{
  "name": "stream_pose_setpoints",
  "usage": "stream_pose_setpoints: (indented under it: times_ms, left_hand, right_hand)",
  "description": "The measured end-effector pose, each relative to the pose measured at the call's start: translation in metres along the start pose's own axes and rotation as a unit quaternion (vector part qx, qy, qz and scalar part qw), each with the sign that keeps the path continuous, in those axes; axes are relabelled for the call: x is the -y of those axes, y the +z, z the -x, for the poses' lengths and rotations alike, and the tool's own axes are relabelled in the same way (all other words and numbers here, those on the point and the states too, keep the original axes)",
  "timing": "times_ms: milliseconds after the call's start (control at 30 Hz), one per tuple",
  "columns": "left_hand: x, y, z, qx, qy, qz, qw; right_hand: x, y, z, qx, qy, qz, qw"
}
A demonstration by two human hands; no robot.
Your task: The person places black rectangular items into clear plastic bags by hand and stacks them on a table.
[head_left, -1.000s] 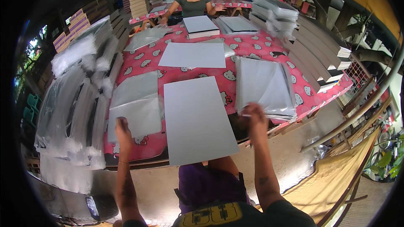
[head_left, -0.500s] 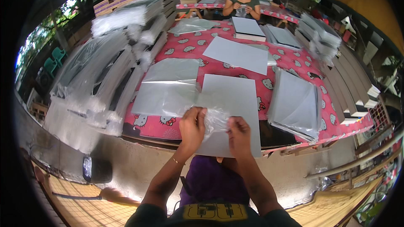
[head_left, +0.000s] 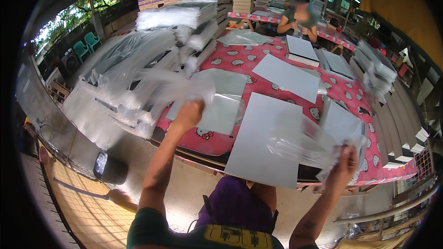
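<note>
My left hand (head_left: 190, 114) is closed on a clear plastic piece (head_left: 194, 85), blurred by motion, above the left side of the table. My right hand (head_left: 344, 163) grips a crumpled clear plastic bag (head_left: 300, 145) that trails leftward over a white board (head_left: 263, 133). That board lies flat at the table's near edge, between my hands. Under and beyond my left hand lie flat clear plastic sleeves (head_left: 226, 115). Beyond my right hand is a stack of white boards in plastic (head_left: 339, 122), partly covered by the bag.
A pink patterned cloth covers the table (head_left: 217, 145). High stacks of plastic-wrapped goods (head_left: 124, 60) line its left side. Another white board (head_left: 288, 77) lies farther back. Dark-edged panels (head_left: 392, 106) lean along the right. A person (head_left: 300, 20) handles plastic across the table.
My hands have moved far apart, left hand to the left and right hand to the right, each with plastic. Before, they were close together over the white board. The view has shifted left.
</note>
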State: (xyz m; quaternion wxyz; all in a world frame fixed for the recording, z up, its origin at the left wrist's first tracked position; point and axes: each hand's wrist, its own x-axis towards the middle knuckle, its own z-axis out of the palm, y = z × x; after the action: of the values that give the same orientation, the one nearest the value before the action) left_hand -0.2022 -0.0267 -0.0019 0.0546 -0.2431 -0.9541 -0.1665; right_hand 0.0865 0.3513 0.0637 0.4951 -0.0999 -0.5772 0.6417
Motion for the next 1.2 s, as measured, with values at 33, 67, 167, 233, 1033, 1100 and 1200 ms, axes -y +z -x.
stream_pose_setpoints:
  times_ms: [33, 67, 167, 233, 1033, 1100, 1200]
  left_hand:
    - [-0.006, 0.022, 0.01, -0.04, 0.066, -0.084, 0.993]
    - [-0.03, 0.028, 0.015, -0.093, 0.135, -0.168, 0.972]
    - [-0.152, 0.001, 0.026, -0.229, 0.057, 0.35, 0.907]
    - [-0.198, 0.004, 0.058, -0.036, 0.097, 0.462, 0.881]
    - [-0.118, -0.08, 0.065, 0.077, 0.339, 0.563, 0.749]
    - [-0.17, -0.066, 0.059, 0.085, 0.459, 0.3, 0.832]
    - [-0.19, -0.042, 0.046, 0.065, 0.342, 0.18, 0.92]
  right_hand:
    - [-0.012, 0.003, 0.006, 0.071, 0.022, 0.041, 0.996]
    - [-0.025, 0.018, 0.016, 0.104, 0.042, 0.119, 0.987]
    - [-0.044, 0.066, 0.042, 0.233, 0.073, 0.073, 0.967]
    - [-0.055, 0.09, 0.055, 0.237, 0.107, -0.007, 0.966]
    - [-0.008, 0.049, 0.006, 0.539, -0.127, 0.134, 0.822]
    - [0.018, 0.083, 0.019, 0.571, -0.147, 0.139, 0.795]
    - [0.015, 0.076, 0.015, 0.492, -0.169, 0.422, 0.743]
